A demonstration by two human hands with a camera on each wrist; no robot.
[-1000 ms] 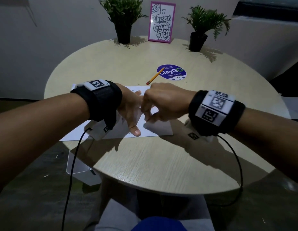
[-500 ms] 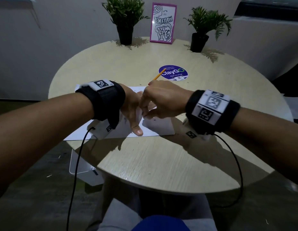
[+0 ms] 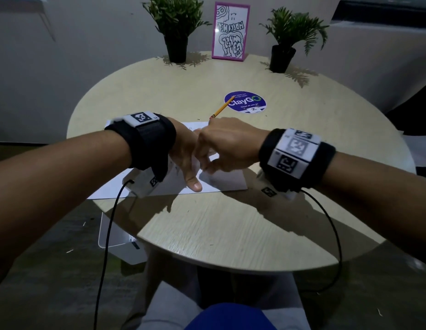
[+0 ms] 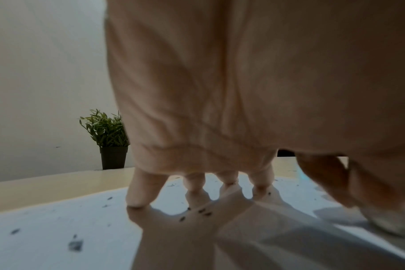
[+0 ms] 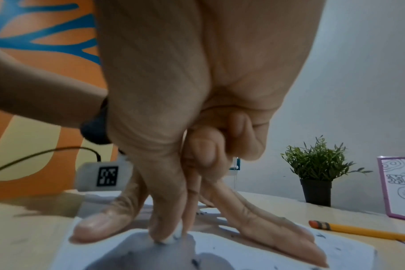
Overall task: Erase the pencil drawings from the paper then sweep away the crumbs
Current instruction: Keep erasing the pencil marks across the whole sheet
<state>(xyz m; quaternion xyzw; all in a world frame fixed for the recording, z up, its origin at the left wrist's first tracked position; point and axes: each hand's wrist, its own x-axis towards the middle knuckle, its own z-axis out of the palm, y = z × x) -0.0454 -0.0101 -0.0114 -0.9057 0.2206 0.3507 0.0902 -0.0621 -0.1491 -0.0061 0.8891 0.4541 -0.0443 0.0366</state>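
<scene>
Since the earlier frames, both hands have shifted slightly toward the far edge of the paper (image 3: 214, 182), and the right hand now covers more of the pencil's eraser end.

Left side: the left hand (image 3: 183, 153) lies flat on the paper with straight, spread fingers, fingertips (image 4: 136, 201) pressing the sheet against the surface (image 3: 207, 225). The thumb points toward the near edge of the sheet. Dark eraser crumbs (image 4: 75, 244) lie scattered on the paper around these fingers.

Centre: the paper lies on the near left part of the round surface, its left corner projecting past the rim. The right hand (image 3: 228, 144) is curled just beside the left hand, touching it. Thumb and fingers pinch a small white eraser (image 5: 175, 235), whose tip is pressed onto the paper between the left thumb and the left index finger. Most of the eraser is hidden by the fingers. Smudged grey marks show on the sheet directly below it.

Right side: a yellow pencil (image 3: 220, 110) lies on the surface just beyond the right hand, its tip on a round purple sticker (image 3: 251, 103).

Far edge, left to right: a potted plant (image 3: 176, 32), a pink-framed drawing (image 3: 231, 32), a second potted plant (image 3: 290, 36).
</scene>
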